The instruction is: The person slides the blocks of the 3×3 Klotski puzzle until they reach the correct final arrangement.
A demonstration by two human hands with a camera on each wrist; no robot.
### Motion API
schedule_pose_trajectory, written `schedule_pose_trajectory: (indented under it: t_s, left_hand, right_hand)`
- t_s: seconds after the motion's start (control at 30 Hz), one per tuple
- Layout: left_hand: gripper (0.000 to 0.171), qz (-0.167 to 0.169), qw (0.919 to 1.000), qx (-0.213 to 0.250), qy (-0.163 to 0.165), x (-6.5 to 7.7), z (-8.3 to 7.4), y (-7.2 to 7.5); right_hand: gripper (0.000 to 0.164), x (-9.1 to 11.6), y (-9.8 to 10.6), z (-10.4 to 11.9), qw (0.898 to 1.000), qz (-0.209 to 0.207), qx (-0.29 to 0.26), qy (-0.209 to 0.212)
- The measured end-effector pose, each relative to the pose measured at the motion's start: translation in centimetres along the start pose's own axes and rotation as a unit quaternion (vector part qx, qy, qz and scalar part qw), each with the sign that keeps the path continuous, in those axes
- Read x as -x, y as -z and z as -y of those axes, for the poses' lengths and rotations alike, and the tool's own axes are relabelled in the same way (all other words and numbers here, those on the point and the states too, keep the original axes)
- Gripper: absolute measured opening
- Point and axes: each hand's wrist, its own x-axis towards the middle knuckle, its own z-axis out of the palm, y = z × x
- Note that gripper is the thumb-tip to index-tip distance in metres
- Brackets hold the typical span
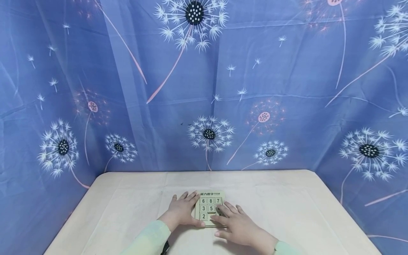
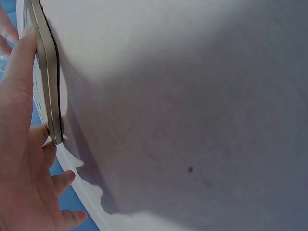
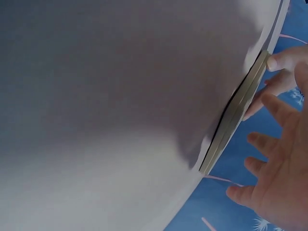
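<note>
A pale green number slide puzzle [image 1: 207, 209] lies flat on the table, its tiles 6, 8, 7, 3, 5 and 2 readable in the head view. My left hand [image 1: 183, 211] holds the puzzle's left side, thumb at the near corner and forefinger by the far one. Over the lower right of the board is my right hand [image 1: 238, 226], fingers spread and fairly straight, fingertips at the tiles. Those fingers hide the tiles beneath them. From the left wrist, the left thumb [image 2: 21, 62] presses the puzzle's edge [image 2: 48, 72]. The right wrist view shows the board's side edge-on.
The cream-covered table [image 1: 127, 193] has rounded far corners. A blue curtain [image 1: 172, 134] with dandelion prints hangs behind it and along both sides. Part of a black strap [image 1: 165, 247] shows below the left sleeve [image 1: 149, 235].
</note>
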Motion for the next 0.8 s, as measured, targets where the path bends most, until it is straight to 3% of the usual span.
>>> schedule_pose_trajectory:
  t_s: [0.8]
  left_hand:
    - [0.111,-0.001,1.0000,0.001,0.001,-0.2,0.1,-0.2]
  right_hand:
    - [0.057,-1.4,-0.2,1.0,1.000,0.016,-0.004,-0.002]
